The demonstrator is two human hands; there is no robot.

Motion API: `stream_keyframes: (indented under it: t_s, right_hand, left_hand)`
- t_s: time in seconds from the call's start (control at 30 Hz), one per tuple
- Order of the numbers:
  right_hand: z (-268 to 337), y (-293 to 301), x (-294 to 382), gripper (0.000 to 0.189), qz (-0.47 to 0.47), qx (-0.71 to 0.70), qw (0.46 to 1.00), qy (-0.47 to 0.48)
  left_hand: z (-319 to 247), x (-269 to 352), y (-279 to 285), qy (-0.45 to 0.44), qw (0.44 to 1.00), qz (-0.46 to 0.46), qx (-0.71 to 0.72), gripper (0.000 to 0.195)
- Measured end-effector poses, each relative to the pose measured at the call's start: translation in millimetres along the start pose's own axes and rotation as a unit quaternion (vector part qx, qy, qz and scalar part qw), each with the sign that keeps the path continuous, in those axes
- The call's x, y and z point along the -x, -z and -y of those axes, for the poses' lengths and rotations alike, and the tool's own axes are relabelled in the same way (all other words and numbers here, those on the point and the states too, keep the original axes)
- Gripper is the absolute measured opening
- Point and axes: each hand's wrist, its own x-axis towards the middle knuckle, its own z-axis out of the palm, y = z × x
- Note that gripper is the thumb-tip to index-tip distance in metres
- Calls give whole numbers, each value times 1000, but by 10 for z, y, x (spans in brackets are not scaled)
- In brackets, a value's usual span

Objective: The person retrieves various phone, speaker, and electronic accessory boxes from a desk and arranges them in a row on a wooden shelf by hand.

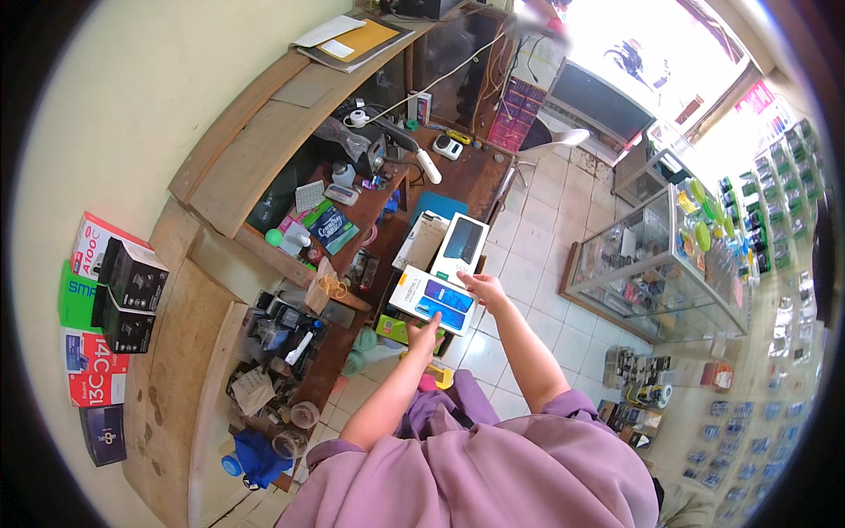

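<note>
A white realme phone box (428, 298) with a blue phone picture lies in front of me. My left hand (424, 335) holds its near edge, thumb on top. Touching its far side is a second white phone box (462, 245) showing a dark phone. My right hand (484, 292) has its fingers at the near corner of that box, beside the realme box. Another pale phone box (420, 239) sits to the left of the second one. A green box (391, 328) shows partly under the realme box; what supports the boxes is mostly hidden.
At left stands a wooden desk (455, 171) with a white lamp head (429, 166) and a small white device (447, 146). More phone boxes (99, 369) line the wooden ledge (165, 356). To the right, a glass display case (653, 270) stands on the tiled floor (528, 290).
</note>
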Motion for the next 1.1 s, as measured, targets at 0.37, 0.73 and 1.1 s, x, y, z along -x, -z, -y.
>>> stream_keyframes:
  t_s: [0.37, 0.73, 1.1]
  right_hand:
    - [100, 107, 47, 38, 97, -181, 970, -131]
    - [34, 95, -48, 39, 68, -203, 971, -108]
    - [345, 504, 545, 52, 78, -255, 960, 84]
  left_hand:
    - [-12, 86, -17, 0, 1000, -8, 17, 50]
    - [-55, 324, 255, -31, 999, -7, 14, 62]
    - [-410, 863, 665, -217, 972, 47, -74, 66]
